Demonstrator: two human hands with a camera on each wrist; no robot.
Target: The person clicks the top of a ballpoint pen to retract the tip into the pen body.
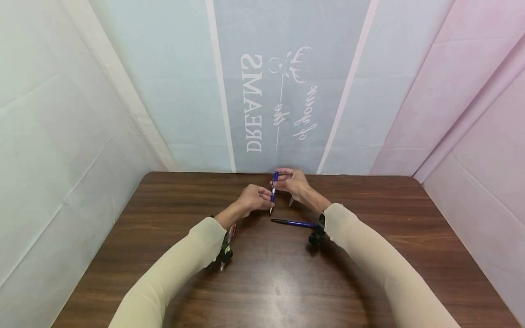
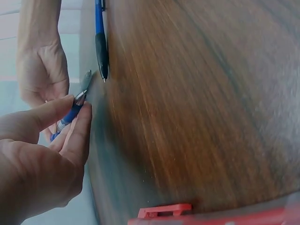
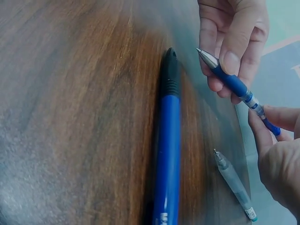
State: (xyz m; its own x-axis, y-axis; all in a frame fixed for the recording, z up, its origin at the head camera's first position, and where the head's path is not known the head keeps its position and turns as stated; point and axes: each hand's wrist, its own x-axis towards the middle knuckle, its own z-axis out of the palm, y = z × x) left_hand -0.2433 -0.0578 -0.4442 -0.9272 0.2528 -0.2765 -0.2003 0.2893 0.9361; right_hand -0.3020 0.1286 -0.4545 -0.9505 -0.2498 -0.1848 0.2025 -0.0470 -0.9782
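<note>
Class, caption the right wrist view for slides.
Left hand and right hand hold a blue pen; a second blue pen and clear pen lie nearby.

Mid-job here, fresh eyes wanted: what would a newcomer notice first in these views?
Probably the blue pen pinched between both hands near the table's far edge, the left hand towards its tip and the right hand at its other end. Next, the large white word DREAMS on the backdrop beyond the table. Then the black-gripped blue pen lying on the tabletop by the right wrist.
</note>
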